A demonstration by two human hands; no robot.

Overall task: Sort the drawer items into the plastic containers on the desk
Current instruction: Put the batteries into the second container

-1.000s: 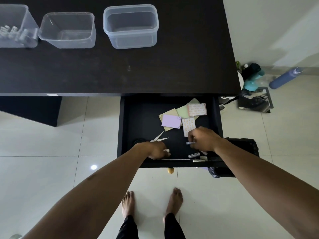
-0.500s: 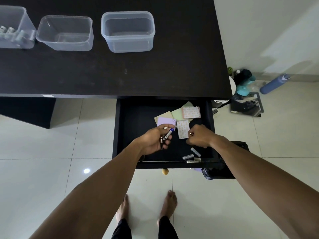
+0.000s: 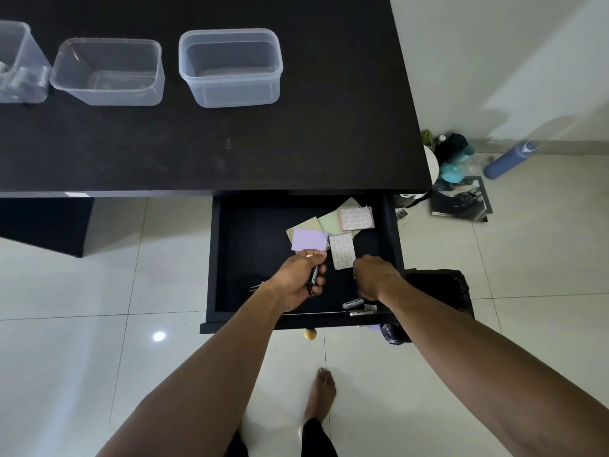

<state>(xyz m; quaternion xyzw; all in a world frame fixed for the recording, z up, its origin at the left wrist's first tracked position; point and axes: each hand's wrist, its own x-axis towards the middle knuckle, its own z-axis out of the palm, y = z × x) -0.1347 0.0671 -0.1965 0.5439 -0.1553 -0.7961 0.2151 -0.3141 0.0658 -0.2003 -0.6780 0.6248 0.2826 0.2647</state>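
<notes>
The open black drawer [image 3: 215, 258] holds a purple note [image 3: 308, 240], green and yellow notes [image 3: 329, 222], two patterned sticker sheets [image 3: 342, 250] and, at the front edge, a dark battery [image 3: 353, 304]. My left hand [image 3: 300, 278] hovers over the drawer and grips dark batteries [image 3: 313, 279]. My right hand [image 3: 375, 278] reaches down just above the front battery; its fingers are hidden under it. Three clear containers stand on the desk: the left one [image 3: 19, 37] holds small pale items, while the middle [image 3: 108, 44] and right [image 3: 230, 34] ones are empty.
Black-handled scissors [image 3: 250, 283] lie at the drawer's left front. A black bag [image 3: 438, 288] stands on the floor right of the drawer. A blue bottle [image 3: 509, 159] and clutter [image 3: 458, 192] lie by the wall. My foot [image 3: 324, 390] is below the drawer knob [image 3: 309, 334].
My left hand rose from the drawer's front and took a battery from my right hand. My right hand then dropped back toward the front right of the drawer.
</notes>
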